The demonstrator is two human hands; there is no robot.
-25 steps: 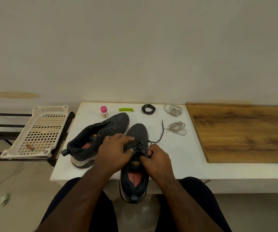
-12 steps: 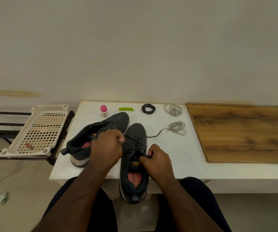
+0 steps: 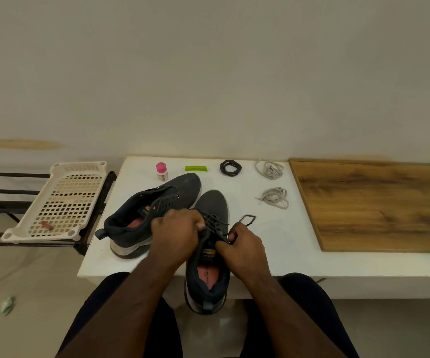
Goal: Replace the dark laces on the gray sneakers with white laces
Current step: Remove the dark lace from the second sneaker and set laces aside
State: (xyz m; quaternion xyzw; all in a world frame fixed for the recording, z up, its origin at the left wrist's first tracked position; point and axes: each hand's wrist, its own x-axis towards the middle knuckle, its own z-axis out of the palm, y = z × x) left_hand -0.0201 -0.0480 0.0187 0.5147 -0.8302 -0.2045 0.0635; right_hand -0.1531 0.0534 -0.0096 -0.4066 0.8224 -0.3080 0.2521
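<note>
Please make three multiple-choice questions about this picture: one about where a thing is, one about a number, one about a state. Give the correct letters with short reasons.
1. Where does the coiled dark lace lie?
A. at the table's far edge
B. in the basket
C. on the wooden board

2. How many white lace bundles are on the table?
A. one
B. two
C. four

3. What state is the near sneaker in?
A. white laced
B. dark lace still in it
C. no lace

Key: 1 A, it lies between the green piece and a white bundle. 2 B, a second bundle lies nearer. 3 B, both hands work its dark lace.
</note>
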